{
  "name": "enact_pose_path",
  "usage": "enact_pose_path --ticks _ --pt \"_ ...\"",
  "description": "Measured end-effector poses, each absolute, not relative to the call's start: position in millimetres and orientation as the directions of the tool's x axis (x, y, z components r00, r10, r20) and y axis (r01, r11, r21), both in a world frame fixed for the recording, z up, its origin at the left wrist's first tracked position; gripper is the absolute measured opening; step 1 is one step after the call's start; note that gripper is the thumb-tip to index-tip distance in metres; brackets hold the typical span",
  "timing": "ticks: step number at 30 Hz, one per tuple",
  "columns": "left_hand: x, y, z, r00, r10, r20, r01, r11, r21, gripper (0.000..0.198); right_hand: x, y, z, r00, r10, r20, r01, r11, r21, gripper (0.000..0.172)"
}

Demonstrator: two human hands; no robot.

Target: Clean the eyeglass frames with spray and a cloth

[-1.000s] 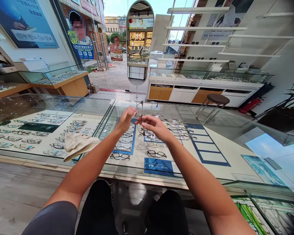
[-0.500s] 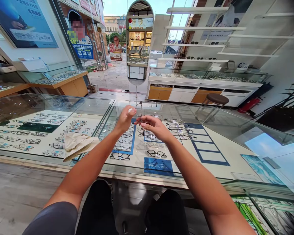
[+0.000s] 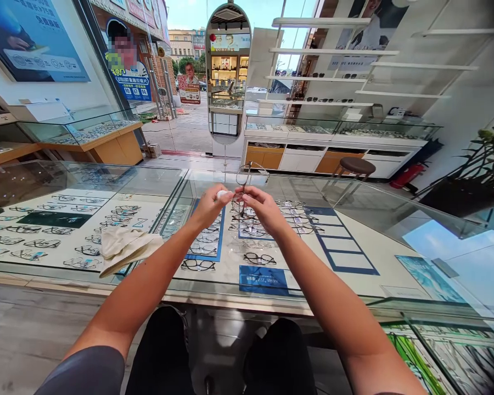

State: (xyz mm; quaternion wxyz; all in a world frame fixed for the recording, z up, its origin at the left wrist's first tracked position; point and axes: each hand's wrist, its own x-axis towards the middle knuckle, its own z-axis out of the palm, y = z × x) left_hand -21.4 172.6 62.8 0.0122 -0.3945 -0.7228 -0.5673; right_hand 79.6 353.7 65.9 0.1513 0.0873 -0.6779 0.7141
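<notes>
Over the glass counter, both of my hands meet at a pair of thin-framed eyeglasses point(image 3: 243, 174), held up and turned on edge. My right hand point(image 3: 264, 207) is closed, with thumb and fingers pinching the frame. Close against it, my left hand point(image 3: 209, 207) is closed on a small white object point(image 3: 222, 194), whose kind I cannot make out. Left fingertips come near or touch the eyeglasses; which one is unclear. A cream cloth point(image 3: 127, 248) lies crumpled on the counter, left of my left forearm.
Under the counter glass point(image 3: 290, 282), several rows of eyeglasses lie on display, with a blue card point(image 3: 263, 280) near the front. An oval mirror point(image 3: 228, 77) stands beyond the counter. A brown stool point(image 3: 356, 165) is at the far right.
My right hand has brought the eyeglasses round, so the lenses and temples now stick up above the fingers. My hands are closer together. The view has shifted slightly.
</notes>
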Motion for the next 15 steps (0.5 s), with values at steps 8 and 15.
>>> enact_pose_path --ticks 8,15 --pt "-20.6 175.5 54.5 -0.659 0.633 0.407 0.555 0.044 0.831 0.057 77.1 353.4 63.3 -0.94 0.129 0.316 -0.328 -0.079 -0.941 0.049" --pt "-32.0 172.3 52.1 -0.675 0.619 0.403 0.56 0.073 0.825 0.06 77.6 354.4 63.4 -0.935 0.114 0.336 -0.345 -0.069 -0.936 0.049"
